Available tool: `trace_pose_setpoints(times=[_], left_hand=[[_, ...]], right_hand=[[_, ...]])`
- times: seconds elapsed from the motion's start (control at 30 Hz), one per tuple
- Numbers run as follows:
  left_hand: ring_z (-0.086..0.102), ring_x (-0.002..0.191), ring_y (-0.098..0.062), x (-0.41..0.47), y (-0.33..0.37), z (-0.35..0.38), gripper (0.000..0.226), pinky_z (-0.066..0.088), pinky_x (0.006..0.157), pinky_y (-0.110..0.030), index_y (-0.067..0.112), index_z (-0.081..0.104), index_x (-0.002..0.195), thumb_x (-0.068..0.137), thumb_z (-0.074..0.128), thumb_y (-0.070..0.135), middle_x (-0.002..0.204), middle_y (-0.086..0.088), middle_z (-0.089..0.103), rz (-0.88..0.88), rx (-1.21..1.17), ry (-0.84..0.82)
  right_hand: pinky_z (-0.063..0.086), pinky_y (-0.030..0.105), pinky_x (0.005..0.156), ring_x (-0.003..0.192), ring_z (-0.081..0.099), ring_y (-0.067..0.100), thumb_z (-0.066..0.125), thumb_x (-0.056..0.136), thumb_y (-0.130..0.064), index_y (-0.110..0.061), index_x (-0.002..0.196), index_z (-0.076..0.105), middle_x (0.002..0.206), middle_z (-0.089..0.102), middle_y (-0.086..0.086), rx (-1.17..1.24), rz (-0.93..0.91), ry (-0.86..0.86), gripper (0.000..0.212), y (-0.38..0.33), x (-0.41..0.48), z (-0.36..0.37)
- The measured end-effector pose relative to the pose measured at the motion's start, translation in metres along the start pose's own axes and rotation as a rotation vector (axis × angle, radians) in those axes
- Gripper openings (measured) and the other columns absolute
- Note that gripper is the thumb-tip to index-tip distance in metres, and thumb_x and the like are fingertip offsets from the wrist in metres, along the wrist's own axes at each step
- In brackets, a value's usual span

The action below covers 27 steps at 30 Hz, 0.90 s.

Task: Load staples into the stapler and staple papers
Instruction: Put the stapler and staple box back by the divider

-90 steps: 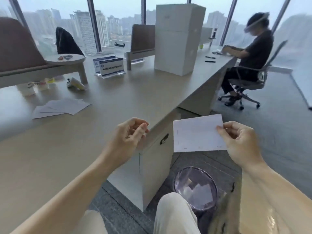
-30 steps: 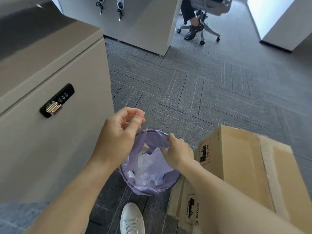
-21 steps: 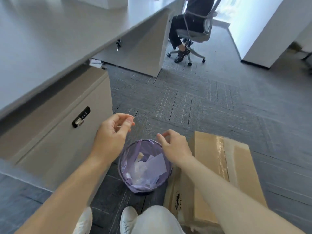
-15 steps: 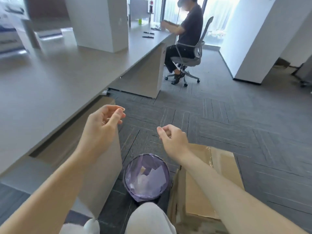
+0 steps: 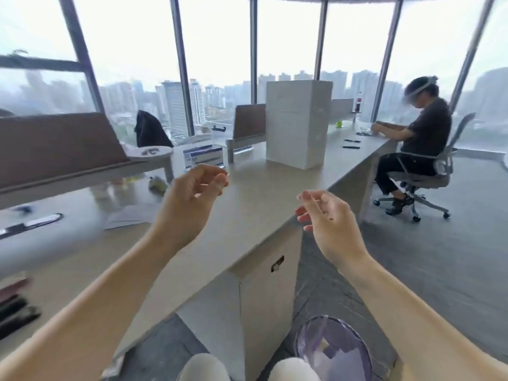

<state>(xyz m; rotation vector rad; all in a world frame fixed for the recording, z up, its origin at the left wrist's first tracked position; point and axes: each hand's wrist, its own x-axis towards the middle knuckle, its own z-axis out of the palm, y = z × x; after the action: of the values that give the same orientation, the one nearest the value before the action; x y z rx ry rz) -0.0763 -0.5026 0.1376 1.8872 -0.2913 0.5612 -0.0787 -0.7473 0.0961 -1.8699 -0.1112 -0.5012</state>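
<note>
My left hand [image 5: 192, 199] hovers over the desk [image 5: 247, 204] with its fingers curled and the thumb and forefinger tips pinched together; nothing shows between them. My right hand [image 5: 327, 218] hangs past the desk's edge, fingers loosely apart and empty. Loose white papers [image 5: 132, 215] lie on the desk to the left of my left hand. A blurred black-and-silver long object [image 5: 30, 224] lies at the far left. A small white-and-yellow object [image 5: 156, 184] sits behind the papers. I cannot tell which of these is the stapler.
A bin with a purple liner [image 5: 332, 350] holding paper scraps stands by my knees. A locked drawer cabinet [image 5: 269, 284] sits under the desk. A tall white box [image 5: 298, 122] and sign holders [image 5: 203, 158] stand farther back. Another person [image 5: 420, 133] sits at the right end.
My right hand let the white sheet go into the bin and came up empty. The view has lifted from the bin and floor back to the desk. The left hand's pinch is unchanged.
</note>
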Motion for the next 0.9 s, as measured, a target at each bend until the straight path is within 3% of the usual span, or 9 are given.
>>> trace_pose_setpoints(times=[0.13, 0.2, 0.27, 0.4, 0.57, 0.7, 0.9], left_hand=[[0.070, 0.086, -0.013, -0.005, -0.007, -0.080, 0.013, 0.055, 0.082, -0.038, 0.024, 0.073, 0.100, 0.102, 0.060, 0.022, 0.096, 0.000, 0.078, -0.039, 0.119, 0.136], [0.069, 0.084, -0.007, -0.015, -0.011, -0.115, 0.013, 0.055, 0.087, -0.041, 0.025, 0.073, 0.100, 0.102, 0.060, 0.026, 0.093, 0.008, 0.078, -0.053, 0.176, 0.190], [0.071, 0.090, -0.011, -0.028, -0.016, -0.147, 0.013, 0.056, 0.091, -0.046, 0.028, 0.072, 0.102, 0.102, 0.060, 0.032, 0.098, 0.009, 0.077, -0.076, 0.234, 0.249], [0.071, 0.097, -0.012, -0.057, -0.027, -0.206, 0.017, 0.056, 0.096, -0.050, 0.034, 0.072, 0.104, 0.098, 0.057, 0.040, 0.101, 0.012, 0.076, -0.125, 0.331, 0.362], [0.071, 0.098, -0.016, -0.093, -0.044, -0.271, 0.026, 0.056, 0.096, -0.052, 0.034, 0.072, 0.103, 0.092, 0.054, 0.050, 0.099, 0.012, 0.077, -0.224, 0.378, 0.526], [0.072, 0.097, -0.018, -0.116, -0.063, -0.310, 0.017, 0.057, 0.094, -0.051, 0.030, 0.073, 0.105, 0.101, 0.058, 0.037, 0.099, 0.006, 0.077, -0.276, 0.387, 0.640], [0.070, 0.091, -0.013, -0.136, -0.103, -0.329, 0.017, 0.055, 0.087, -0.035, 0.018, 0.072, 0.111, 0.104, 0.059, 0.025, 0.100, 0.001, 0.077, -0.352, 0.357, 0.711]], right_hand=[[0.060, 0.030, 0.079, 0.088, 0.073, 0.014, 0.053, 0.105, -0.041, -0.018, 0.113, 0.068, 0.093, 0.075, -0.003, 0.111, -0.053, -0.160, 0.029, -0.031, 0.005, 0.066], [0.057, 0.022, 0.074, 0.085, 0.070, 0.014, 0.053, 0.106, -0.036, -0.014, 0.112, 0.067, 0.092, 0.074, 0.000, 0.175, -0.069, -0.236, 0.026, -0.047, 0.005, 0.100], [0.055, 0.019, 0.070, 0.081, 0.069, 0.014, 0.053, 0.106, -0.032, -0.013, 0.110, 0.067, 0.089, 0.073, 0.001, 0.218, -0.092, -0.305, 0.024, -0.060, 0.005, 0.132], [0.061, 0.037, 0.075, 0.079, 0.073, 0.011, 0.056, 0.104, -0.040, -0.027, 0.099, 0.069, 0.085, 0.077, -0.003, 0.246, -0.180, -0.394, 0.019, -0.083, 0.004, 0.195], [0.061, 0.036, 0.074, 0.077, 0.074, 0.012, 0.058, 0.104, -0.040, -0.028, 0.095, 0.069, 0.085, 0.077, -0.003, 0.320, -0.264, -0.520, 0.018, -0.120, -0.004, 0.270], [0.060, 0.039, 0.074, 0.078, 0.071, 0.014, 0.058, 0.104, -0.035, -0.024, 0.097, 0.069, 0.084, 0.075, -0.001, 0.390, -0.246, -0.636, 0.017, -0.134, -0.021, 0.329], [0.061, 0.037, 0.076, 0.079, 0.073, 0.012, 0.058, 0.104, -0.038, -0.027, 0.099, 0.068, 0.086, 0.077, -0.003, 0.400, -0.248, -0.757, 0.016, -0.120, -0.038, 0.387]])
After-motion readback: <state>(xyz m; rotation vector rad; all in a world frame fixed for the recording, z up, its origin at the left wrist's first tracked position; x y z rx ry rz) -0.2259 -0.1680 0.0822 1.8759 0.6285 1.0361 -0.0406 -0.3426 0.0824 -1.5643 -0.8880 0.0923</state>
